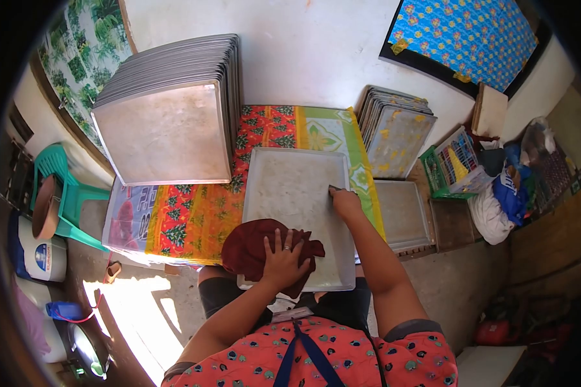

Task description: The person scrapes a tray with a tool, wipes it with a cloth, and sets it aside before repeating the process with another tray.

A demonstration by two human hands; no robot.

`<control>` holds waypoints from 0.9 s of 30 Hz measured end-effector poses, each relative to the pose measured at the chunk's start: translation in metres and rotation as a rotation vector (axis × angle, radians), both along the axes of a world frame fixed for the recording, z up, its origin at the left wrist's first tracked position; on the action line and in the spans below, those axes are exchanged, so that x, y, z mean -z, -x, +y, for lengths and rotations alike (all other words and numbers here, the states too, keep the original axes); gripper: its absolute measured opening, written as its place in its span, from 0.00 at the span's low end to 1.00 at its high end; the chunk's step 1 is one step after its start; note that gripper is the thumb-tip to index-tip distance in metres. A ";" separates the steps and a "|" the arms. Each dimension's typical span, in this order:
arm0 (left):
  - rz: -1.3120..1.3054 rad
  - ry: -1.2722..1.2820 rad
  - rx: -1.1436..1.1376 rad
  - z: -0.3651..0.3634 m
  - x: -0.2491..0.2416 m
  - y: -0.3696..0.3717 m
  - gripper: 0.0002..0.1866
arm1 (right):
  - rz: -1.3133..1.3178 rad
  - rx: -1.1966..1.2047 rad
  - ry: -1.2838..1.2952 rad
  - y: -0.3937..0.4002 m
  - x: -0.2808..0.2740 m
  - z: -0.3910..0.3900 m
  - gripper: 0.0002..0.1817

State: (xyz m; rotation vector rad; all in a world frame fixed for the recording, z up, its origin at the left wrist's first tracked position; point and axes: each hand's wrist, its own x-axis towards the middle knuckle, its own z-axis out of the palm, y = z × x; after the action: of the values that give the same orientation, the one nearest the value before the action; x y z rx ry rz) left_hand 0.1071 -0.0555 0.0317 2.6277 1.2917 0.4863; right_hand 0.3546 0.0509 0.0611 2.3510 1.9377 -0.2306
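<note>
A shallow metal baking tray [290, 187] lies on the table in front of me, its near end reaching over my lap. On its near left corner is a bunched maroon cloth [248, 248]. My left hand [281, 263] rests on top of that cloth with its fingers spread, a ring on one of them. Farther up, at the tray's right side, my right hand [345, 201] is closed over the tray surface. A small dark tip shows at its fingers, too small to name.
A tall row of upright trays [164, 135] stands on the table's left. A smaller stack of stained trays [400, 138] leans at the right, above another flat tray [400, 213]. Crates [455, 164] and bags [490, 209] sit farther right. A green chair [77, 193] is at the left.
</note>
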 end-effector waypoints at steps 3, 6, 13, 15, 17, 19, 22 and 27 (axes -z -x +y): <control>-0.002 -0.006 0.004 0.000 0.001 0.000 0.32 | -0.008 -0.003 -0.009 0.000 0.000 0.001 0.21; -0.008 -0.001 0.000 0.000 0.002 0.001 0.32 | -0.020 0.010 0.009 0.002 0.004 0.002 0.20; 0.012 -0.005 0.002 0.000 0.001 0.000 0.32 | -0.095 0.028 -0.014 -0.005 0.012 0.007 0.18; 0.002 -0.007 -0.002 0.000 0.002 0.000 0.32 | -0.132 0.054 -0.020 -0.008 0.026 0.016 0.19; -0.004 -0.002 -0.004 0.000 0.003 0.000 0.32 | -0.183 0.065 -0.022 -0.009 0.034 0.020 0.19; -0.005 0.008 -0.005 0.000 0.002 0.000 0.32 | -0.248 0.063 -0.023 0.000 0.034 0.017 0.20; -0.007 0.006 -0.002 0.000 0.001 0.000 0.32 | -0.139 -0.008 0.014 0.015 0.028 -0.007 0.22; -0.008 -0.011 -0.004 0.000 -0.002 0.000 0.32 | -0.173 -0.112 -0.092 0.031 0.040 -0.041 0.23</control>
State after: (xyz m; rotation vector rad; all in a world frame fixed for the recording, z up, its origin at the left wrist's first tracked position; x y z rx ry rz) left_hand 0.1075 -0.0550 0.0337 2.6294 1.2964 0.5050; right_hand 0.3235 0.0100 0.0211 2.2228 2.0272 0.0691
